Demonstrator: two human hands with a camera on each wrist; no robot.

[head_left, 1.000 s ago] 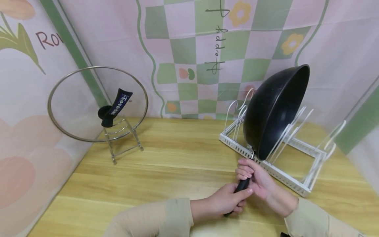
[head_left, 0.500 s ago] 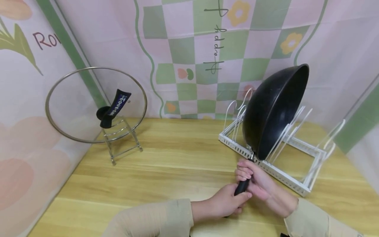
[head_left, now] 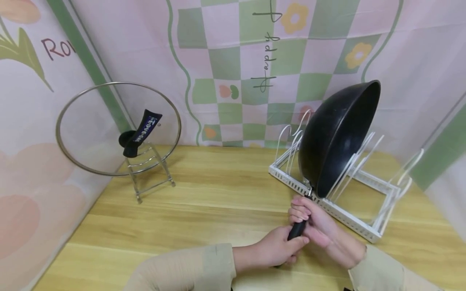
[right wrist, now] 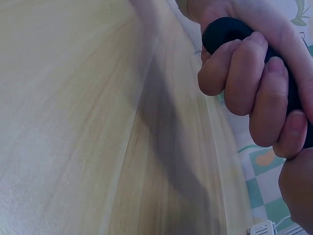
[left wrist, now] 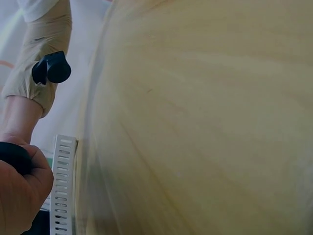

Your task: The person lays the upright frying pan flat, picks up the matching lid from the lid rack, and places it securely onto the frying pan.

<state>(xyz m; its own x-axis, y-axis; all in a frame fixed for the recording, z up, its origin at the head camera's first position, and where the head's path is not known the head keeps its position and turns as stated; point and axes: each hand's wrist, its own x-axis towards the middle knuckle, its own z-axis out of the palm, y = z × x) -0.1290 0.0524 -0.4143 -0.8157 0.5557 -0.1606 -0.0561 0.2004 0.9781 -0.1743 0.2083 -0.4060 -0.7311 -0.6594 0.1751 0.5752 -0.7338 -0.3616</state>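
Note:
A black wok (head_left: 336,135) stands tilted on its side among the wire dividers of a white rack (head_left: 347,220), its open face turned to the right. Its black handle (head_left: 297,230) slopes down toward me. My right hand (head_left: 316,221) grips the handle close to the wok. Lower down, my left hand (head_left: 274,248) holds the handle near its end, thumb laid along the top. Seen from the right wrist, the fingers of the left hand (right wrist: 259,88) curl round the black handle (right wrist: 227,34). Part of the handle is hidden under both hands.
At the left, a glass lid (head_left: 89,129) with a metal rim and a black knob (head_left: 142,135) leans in a small wire stand (head_left: 155,186). A patterned curtain (head_left: 225,60) closes off the back of the wooden table (head_left: 204,194).
Both hands keep their hold on the wok handle, and the wok stays in the rack. Only a very slight shift of the view shows.

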